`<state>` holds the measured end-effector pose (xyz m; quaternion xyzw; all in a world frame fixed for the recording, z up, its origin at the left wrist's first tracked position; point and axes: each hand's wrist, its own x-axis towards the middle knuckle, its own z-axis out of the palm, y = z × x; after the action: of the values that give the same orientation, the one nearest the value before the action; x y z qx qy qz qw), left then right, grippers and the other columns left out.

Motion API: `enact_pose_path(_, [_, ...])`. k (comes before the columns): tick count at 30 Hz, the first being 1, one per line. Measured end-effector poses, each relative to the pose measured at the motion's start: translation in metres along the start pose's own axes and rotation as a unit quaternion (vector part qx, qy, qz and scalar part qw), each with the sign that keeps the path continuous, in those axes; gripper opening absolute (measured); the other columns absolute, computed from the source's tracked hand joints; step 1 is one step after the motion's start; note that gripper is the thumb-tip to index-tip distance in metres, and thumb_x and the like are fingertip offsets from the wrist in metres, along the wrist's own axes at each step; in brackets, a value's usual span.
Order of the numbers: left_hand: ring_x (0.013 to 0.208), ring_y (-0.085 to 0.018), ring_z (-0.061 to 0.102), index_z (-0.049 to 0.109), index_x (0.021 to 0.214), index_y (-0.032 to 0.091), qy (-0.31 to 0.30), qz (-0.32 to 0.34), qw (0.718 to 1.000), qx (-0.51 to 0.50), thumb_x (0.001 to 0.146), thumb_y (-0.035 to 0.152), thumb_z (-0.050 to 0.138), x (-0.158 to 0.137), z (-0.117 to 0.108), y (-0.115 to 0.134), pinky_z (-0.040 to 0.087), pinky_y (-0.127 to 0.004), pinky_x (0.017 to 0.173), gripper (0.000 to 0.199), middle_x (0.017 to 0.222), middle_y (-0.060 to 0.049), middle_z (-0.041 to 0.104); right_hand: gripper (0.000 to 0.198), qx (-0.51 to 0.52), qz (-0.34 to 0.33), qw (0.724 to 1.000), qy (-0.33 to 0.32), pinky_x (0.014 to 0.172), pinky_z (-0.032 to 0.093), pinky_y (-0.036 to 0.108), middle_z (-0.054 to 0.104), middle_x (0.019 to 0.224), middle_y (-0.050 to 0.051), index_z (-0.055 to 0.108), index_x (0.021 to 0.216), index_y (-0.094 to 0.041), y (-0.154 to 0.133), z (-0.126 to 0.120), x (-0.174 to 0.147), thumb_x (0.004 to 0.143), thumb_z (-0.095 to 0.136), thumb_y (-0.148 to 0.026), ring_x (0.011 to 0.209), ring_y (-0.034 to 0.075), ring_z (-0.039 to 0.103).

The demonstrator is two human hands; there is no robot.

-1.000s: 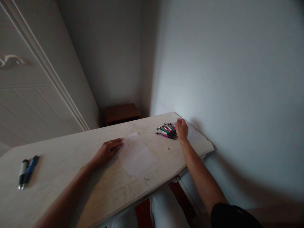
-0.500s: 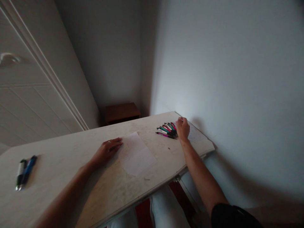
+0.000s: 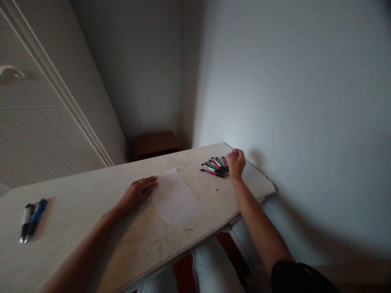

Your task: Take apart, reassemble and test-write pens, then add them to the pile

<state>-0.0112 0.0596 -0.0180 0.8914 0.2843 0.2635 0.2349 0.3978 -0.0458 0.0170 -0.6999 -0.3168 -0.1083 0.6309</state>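
Note:
My left hand point(image 3: 142, 189) lies flat with fingers stretched out, its fingertips at the left edge of a white sheet of paper point(image 3: 177, 199). At the far right end of the table, my right hand point(image 3: 237, 162) is closed, fingers curled together just right of a fan of pens. What it grips, if anything, is hidden. Several coloured pens point(image 3: 214, 167) lie in that fan, their far ends spread and near ends converging by my right wrist; one purple pen point(image 3: 210, 173) is nearest to me. Another pale sheet point(image 3: 252, 173) shows partly behind the right wrist.
Two thick pens, one white and black point(image 3: 27, 223), one blue point(image 3: 38, 219), lie at the table's left. The table point(image 3: 116, 183) meets a wall on the right. A white cabinet point(image 3: 45, 134) stands at left, a brown wooden box point(image 3: 157, 142) beyond the table.
My right hand has shifted slightly right, away from the fanned pens, and more of the rightmost pink pen shows. My left hand stays in place on the paper's edge.

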Motion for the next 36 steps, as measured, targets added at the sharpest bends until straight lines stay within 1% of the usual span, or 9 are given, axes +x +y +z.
enact_pose_path(7, [0.117,-0.026,0.060,0.073,0.107,0.023,-0.002,-0.018,1.000,-0.005,0.087,0.053,0.048,0.002,-0.002,0.003,0.045,-0.045,0.105,0.043,0.126,-0.006,0.064,0.030,0.049,0.024,0.993,0.103,0.070,0.048,0.027,0.059,0.074,0.003,0.051,0.098,-0.018,-0.009,-0.005,0.004,0.091,0.030,-0.038,0.069,0.015,0.060])
enact_pose_path(10, [0.115,-0.026,0.061,0.073,0.106,0.023,0.000,-0.018,1.000,-0.012,0.087,0.052,0.049,0.002,-0.002,0.002,0.045,-0.044,0.104,0.043,0.126,-0.007,0.064,0.031,0.074,-0.009,0.993,0.088,0.067,0.047,0.027,0.054,0.068,0.000,0.052,0.096,-0.018,-0.017,-0.007,-0.007,0.092,0.030,-0.039,0.066,0.015,0.057])
enact_pose_path(15, [0.113,-0.026,0.062,0.074,0.102,0.021,0.007,-0.030,0.999,-0.020,0.085,0.055,0.051,0.002,-0.003,0.001,0.047,-0.044,0.102,0.045,0.123,-0.009,0.066,0.031,0.069,-0.122,0.980,-0.139,0.063,0.045,0.027,0.055,0.062,-0.001,0.056,0.083,-0.020,-0.032,-0.001,-0.049,0.093,0.035,-0.040,0.058,0.015,0.054])
enact_pose_path(19, [0.111,-0.028,0.063,0.075,0.098,0.020,0.012,-0.049,0.998,-0.030,0.082,0.064,0.049,0.004,-0.006,0.007,0.048,-0.044,0.100,0.053,0.120,-0.010,0.068,0.027,0.030,-0.290,0.894,-0.340,0.070,0.043,0.027,0.064,0.070,0.002,0.061,0.078,-0.021,-0.041,0.010,-0.082,0.092,0.042,-0.035,0.068,0.016,0.058])
enact_pose_path(22, [0.110,-0.028,0.064,0.075,0.096,0.020,0.018,-0.060,0.998,-0.031,0.079,0.068,0.049,0.004,-0.009,0.013,0.048,-0.044,0.101,0.057,0.118,-0.010,0.068,0.024,-0.003,-0.301,0.872,-0.387,0.070,0.041,0.026,0.063,0.066,0.000,0.063,0.079,-0.022,-0.044,0.017,-0.091,0.092,0.044,-0.031,0.065,0.015,0.057])
enact_pose_path(26, [0.107,-0.028,0.065,0.074,0.098,0.020,0.054,-0.093,0.994,-0.014,0.079,0.065,0.049,0.001,-0.011,0.017,0.048,-0.043,0.100,0.055,0.113,-0.009,0.071,0.021,-0.019,-0.263,0.912,-0.314,0.073,0.042,0.027,0.065,0.074,0.003,0.062,0.081,-0.021,-0.041,0.018,-0.077,0.090,0.044,-0.026,0.072,0.017,0.058])
enact_pose_path(30, [0.102,-0.028,0.067,0.073,0.099,0.018,0.094,-0.130,0.987,0.034,0.081,0.054,0.046,-0.006,-0.012,0.017,0.050,-0.041,0.097,0.049,0.108,-0.009,0.072,0.025,-0.111,-0.123,0.984,-0.071,0.088,0.041,0.037,0.066,0.100,0.013,0.060,0.102,-0.015,-0.020,0.002,-0.044,0.086,0.042,-0.024,0.095,0.024,0.059])
enact_pose_path(32, [0.100,-0.027,0.067,0.073,0.097,0.019,0.107,-0.137,0.983,0.059,0.080,0.050,0.046,-0.008,-0.012,0.017,0.050,-0.040,0.095,0.044,0.106,-0.008,0.073,0.035,-0.179,-0.038,0.983,-0.002,0.089,0.041,0.043,0.062,0.113,0.018,0.055,0.115,-0.013,-0.007,-0.009,-0.032,0.085,0.044,-0.026,0.105,0.029,0.056])
enact_pose_path(36, [0.100,-0.025,0.068,0.073,0.096,0.021,0.112,-0.130,0.981,0.088,0.079,0.045,0.044,-0.009,-0.010,0.019,0.051,-0.038,0.094,0.040,0.105,-0.007,0.074,0.041,-0.242,0.010,0.970,-0.026,0.087,0.041,0.046,0.062,0.111,0.022,0.053,0.119,-0.010,0.009,-0.021,-0.029,0.084,0.049,-0.030,0.101,0.032,0.058])
